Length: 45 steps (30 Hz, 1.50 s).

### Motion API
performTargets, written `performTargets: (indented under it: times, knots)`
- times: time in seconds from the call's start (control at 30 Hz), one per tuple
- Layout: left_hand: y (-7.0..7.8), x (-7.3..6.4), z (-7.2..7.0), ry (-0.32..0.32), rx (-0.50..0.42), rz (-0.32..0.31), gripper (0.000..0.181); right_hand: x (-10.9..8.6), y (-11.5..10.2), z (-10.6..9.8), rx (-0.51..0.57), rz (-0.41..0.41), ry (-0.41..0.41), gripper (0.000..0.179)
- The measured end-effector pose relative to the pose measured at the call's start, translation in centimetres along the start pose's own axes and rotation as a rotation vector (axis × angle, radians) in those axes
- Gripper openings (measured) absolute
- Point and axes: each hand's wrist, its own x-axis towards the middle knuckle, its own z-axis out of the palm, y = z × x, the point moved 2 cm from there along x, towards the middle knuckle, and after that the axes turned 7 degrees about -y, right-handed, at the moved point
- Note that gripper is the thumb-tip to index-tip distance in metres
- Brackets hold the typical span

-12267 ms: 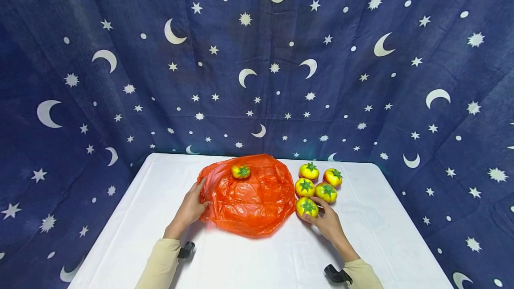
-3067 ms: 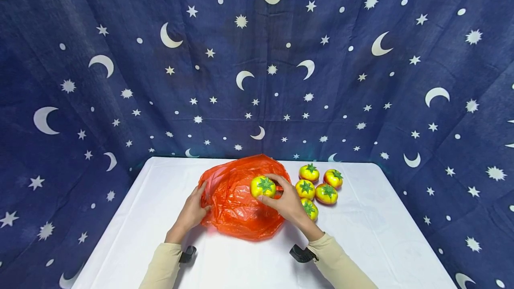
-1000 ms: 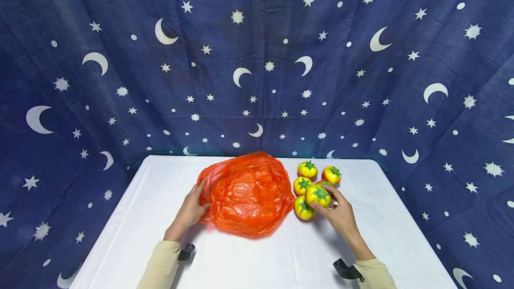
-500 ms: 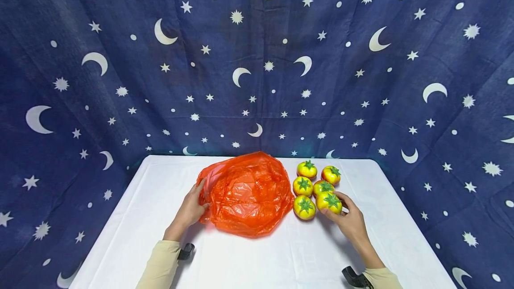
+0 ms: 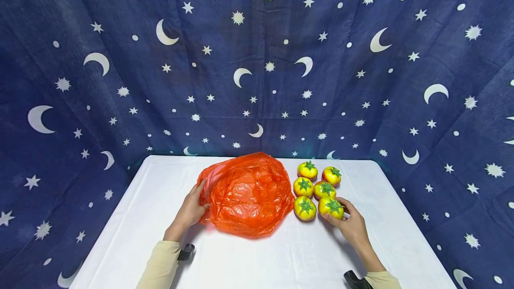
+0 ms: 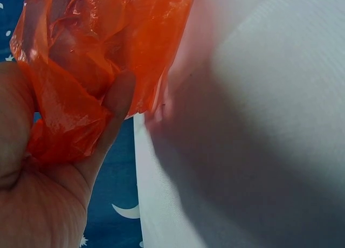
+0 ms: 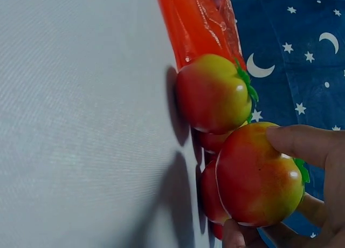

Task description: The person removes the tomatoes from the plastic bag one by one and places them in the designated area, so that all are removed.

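Note:
A red plastic bag (image 5: 250, 200) lies spread on the white table. My left hand (image 5: 189, 211) holds its left edge; the left wrist view shows the thin plastic (image 6: 70, 113) between thumb and fingers. My right hand (image 5: 352, 225) grips a yellow-red tomato (image 5: 331, 207) with a green leafy top, at the front right of a cluster of tomatoes. Close up, the right wrist view shows thumb and fingertips around this tomato (image 7: 259, 175). Whether it touches the table, I cannot tell. The front left tomato (image 5: 305, 208) sits beside it, near the bag's right edge.
More tomatoes stand behind in two columns, among them one at the back left (image 5: 307, 170) and one at the back right (image 5: 331, 175). A dark blue curtain (image 5: 257, 57) with moons and stars hangs behind the white table (image 5: 249, 262).
The tomato lying on the bag in the oldest frame is gone from there. My right hand has carried a tomato from over the bag rightward to the cluster's front right. My left hand has stayed put.

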Motion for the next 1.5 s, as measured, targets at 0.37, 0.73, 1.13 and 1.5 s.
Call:
performTargets:
  times: [0.37, 0.73, 1.13, 1.5]
  knots:
    - [0.0, -0.1, 0.2, 0.002, -0.006, -0.002, 0.086, 0.1, 0.6, 0.5, -0.033, 0.031, -0.036, 0.073]
    - [0.3, -0.2, 0.3, 0.0, -0.008, 0.011, 0.084, 0.7, 0.9, 0.9, -0.044, 0.031, -0.06, 0.073]
    - [0.3, -0.2, 0.3, 0.028, -0.021, 0.035, 0.085, 0.7, 1.0, 0.5, -0.025, 0.04, -0.07, 0.074]
    - [0.0, -0.9, -0.1, 0.109, -0.034, 0.054, 0.095, 0.8, 0.0, -1.3, -0.031, -0.022, -0.001, 0.079]
